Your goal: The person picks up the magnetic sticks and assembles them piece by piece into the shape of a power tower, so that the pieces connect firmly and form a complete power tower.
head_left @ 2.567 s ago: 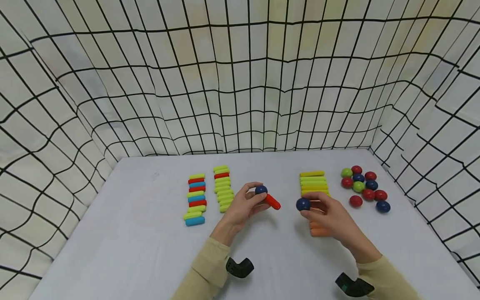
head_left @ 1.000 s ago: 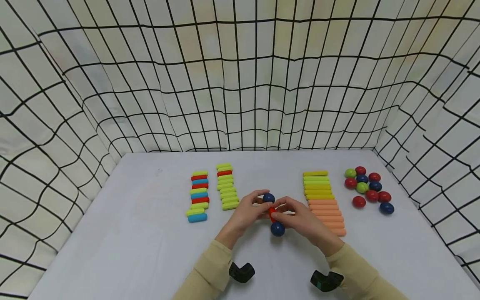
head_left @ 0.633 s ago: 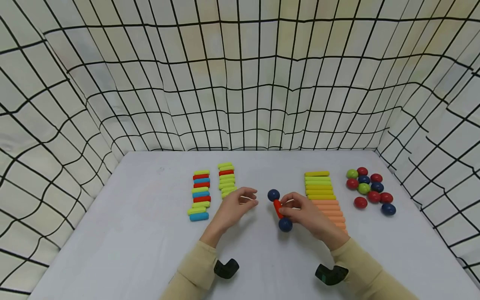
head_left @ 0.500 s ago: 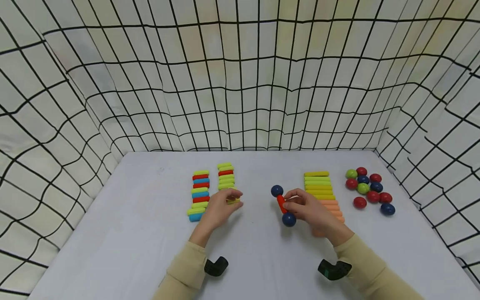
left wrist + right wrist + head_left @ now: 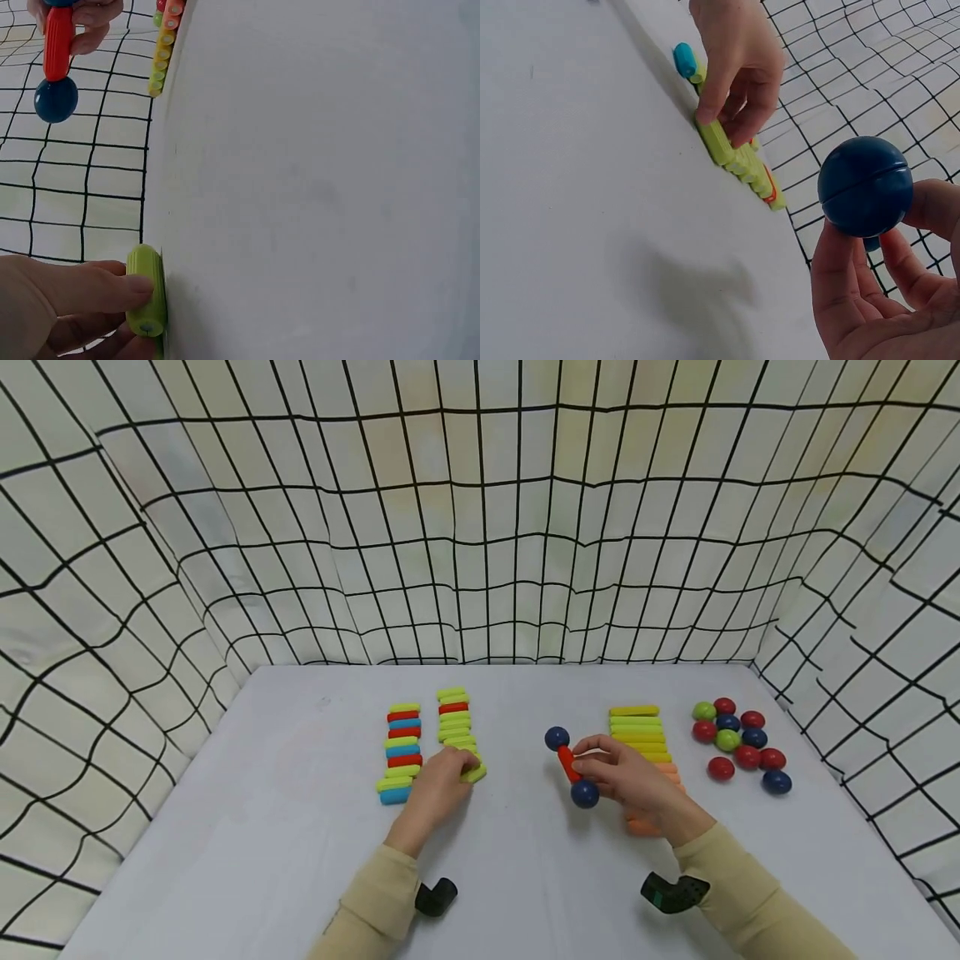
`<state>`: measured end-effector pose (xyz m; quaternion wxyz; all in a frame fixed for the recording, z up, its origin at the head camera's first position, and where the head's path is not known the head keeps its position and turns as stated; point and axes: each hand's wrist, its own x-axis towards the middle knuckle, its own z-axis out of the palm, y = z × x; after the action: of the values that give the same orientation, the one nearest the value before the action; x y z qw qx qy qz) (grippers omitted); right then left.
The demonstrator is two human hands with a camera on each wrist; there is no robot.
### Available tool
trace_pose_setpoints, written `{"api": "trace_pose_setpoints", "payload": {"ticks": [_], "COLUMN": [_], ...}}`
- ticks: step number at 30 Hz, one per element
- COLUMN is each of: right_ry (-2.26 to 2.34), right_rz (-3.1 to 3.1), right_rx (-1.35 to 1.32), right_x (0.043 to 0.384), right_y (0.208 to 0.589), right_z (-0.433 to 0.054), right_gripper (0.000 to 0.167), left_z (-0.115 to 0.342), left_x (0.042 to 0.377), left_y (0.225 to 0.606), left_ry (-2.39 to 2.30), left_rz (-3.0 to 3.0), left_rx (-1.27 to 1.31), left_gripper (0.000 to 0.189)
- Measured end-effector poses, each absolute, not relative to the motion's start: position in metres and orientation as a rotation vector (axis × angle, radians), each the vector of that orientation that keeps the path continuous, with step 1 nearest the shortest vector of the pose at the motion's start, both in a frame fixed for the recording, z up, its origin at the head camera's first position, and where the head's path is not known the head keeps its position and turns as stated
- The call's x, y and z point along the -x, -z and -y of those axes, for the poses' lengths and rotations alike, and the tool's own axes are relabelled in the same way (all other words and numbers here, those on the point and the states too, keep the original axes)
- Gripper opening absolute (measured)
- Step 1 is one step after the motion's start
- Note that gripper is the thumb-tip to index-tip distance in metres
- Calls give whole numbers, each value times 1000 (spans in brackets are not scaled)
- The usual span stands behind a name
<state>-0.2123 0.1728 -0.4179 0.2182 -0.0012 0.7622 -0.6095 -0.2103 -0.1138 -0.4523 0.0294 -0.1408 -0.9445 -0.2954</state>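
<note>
My right hand (image 5: 633, 781) pinches a red ribbed rod (image 5: 568, 764) in mid-air, and a dark blue ball (image 5: 585, 793) caps each end of it. In the right wrist view the nearer blue ball (image 5: 865, 186) hides most of that rod. At the near end of the inner left row, my left hand (image 5: 438, 785) grips a lime-green rod (image 5: 474, 773) between thumb and fingers. The left wrist view shows this green rod (image 5: 146, 292) upright in the frame, the thumb across it.
An outer row of short red, blue and green rods (image 5: 403, 748) lies further left. Longer yellow and orange rods (image 5: 637, 737) lie side by side under and beyond my right hand. Loose red, blue and green balls (image 5: 747, 757) cluster at right. Black-lined netting (image 5: 517, 543) surrounds the white table (image 5: 300, 827).
The second blue ball was joined to the red rod's free end. My left hand then let go, moved left and took hold of a green rod. The right hand kept the joined piece.
</note>
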Motion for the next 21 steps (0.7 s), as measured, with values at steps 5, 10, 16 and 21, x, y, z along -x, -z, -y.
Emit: {"api": "trace_pose_setpoints", "payload": {"ticks": [5,10,16,21], "right_ry": [1642,1620,1580,1552], "right_rz": [-2099,-2095,-2145,-2160], "right_rx": [24,47,56,62], "right_x": [210,210,212,212], "right_y": [419,423,424,423], "right_z": [-170,-168,-170,-173], "right_gripper": [37,39,38,39], "left_z": [101,88,82,82], "left_x": [211,210,208,209], "left_y": [447,436,430,430], "left_ry": [1277,1575,1648,1759], "left_rz": [2822,2738,2733,2725], "left_rx": [530,525,505,499], "left_gripper": [20,21,20,24]}}
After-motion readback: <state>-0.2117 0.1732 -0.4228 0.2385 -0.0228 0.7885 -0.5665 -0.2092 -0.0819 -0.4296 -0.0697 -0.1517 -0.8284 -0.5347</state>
